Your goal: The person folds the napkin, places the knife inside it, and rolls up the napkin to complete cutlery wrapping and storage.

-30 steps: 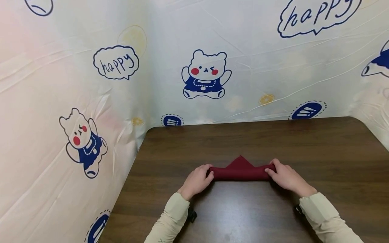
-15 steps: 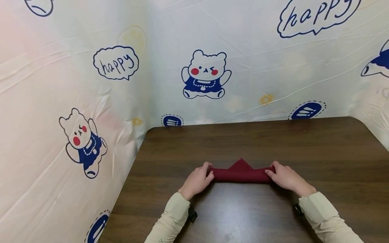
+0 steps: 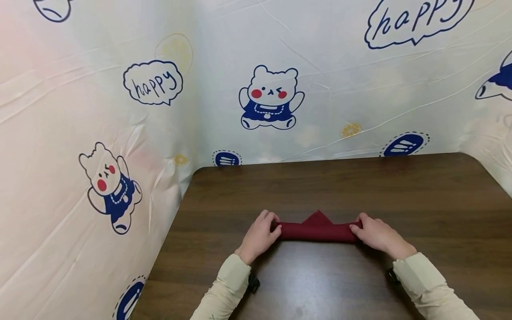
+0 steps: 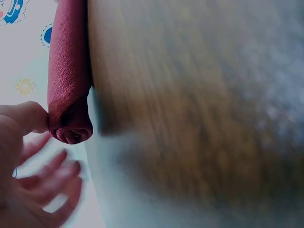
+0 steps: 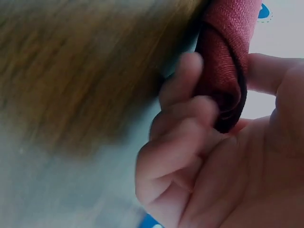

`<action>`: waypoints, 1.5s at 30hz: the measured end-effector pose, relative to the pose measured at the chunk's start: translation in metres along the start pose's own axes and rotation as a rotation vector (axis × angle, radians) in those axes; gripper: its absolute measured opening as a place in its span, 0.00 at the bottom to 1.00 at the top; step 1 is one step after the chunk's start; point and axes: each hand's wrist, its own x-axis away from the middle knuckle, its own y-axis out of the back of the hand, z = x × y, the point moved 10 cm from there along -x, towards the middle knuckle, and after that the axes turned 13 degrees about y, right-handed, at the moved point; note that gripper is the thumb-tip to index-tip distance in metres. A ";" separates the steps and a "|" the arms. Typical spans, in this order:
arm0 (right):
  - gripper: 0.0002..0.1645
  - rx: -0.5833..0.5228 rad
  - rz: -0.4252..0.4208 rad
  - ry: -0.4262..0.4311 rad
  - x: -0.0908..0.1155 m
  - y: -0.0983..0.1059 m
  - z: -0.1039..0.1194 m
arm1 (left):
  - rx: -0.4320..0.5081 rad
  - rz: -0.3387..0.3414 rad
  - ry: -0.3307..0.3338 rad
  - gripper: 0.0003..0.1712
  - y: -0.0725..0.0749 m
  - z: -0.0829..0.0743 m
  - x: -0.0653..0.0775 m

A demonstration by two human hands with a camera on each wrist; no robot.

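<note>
A dark red cloth (image 3: 318, 232) lies rolled into a tube across the table, a triangular corner sticking out on its far side. At its left end is my left hand (image 3: 258, 238). The left wrist view shows the thumb (image 4: 31, 116) against the roll (image 4: 71, 61), the index finger partly behind its end and the other fingers bent, blurred and apart from it. My right hand (image 3: 380, 235) grips the opposite end. In the right wrist view its fingers (image 5: 178, 142) curl round the roll (image 5: 225, 61), with the thumb on the other side. Spiral layers show at both ends.
The dark wooden table (image 3: 312, 280) has rounded far corners. Behind it and at the left hangs a pale curtain (image 3: 216, 89) printed with bears and "happy" bubbles. Dark devices (image 3: 253, 283) sit at both wrists, by the light sleeves (image 3: 224, 284).
The roll has come slightly nearer to me, and the triangular corner beyond it shows smaller. My left fingers have lifted back a little from the roll's end; the right hand has barely shifted.
</note>
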 end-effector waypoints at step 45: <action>0.22 0.459 -0.334 0.468 0.010 0.004 0.085 | -0.401 -0.075 -0.338 0.21 -0.015 -0.064 0.018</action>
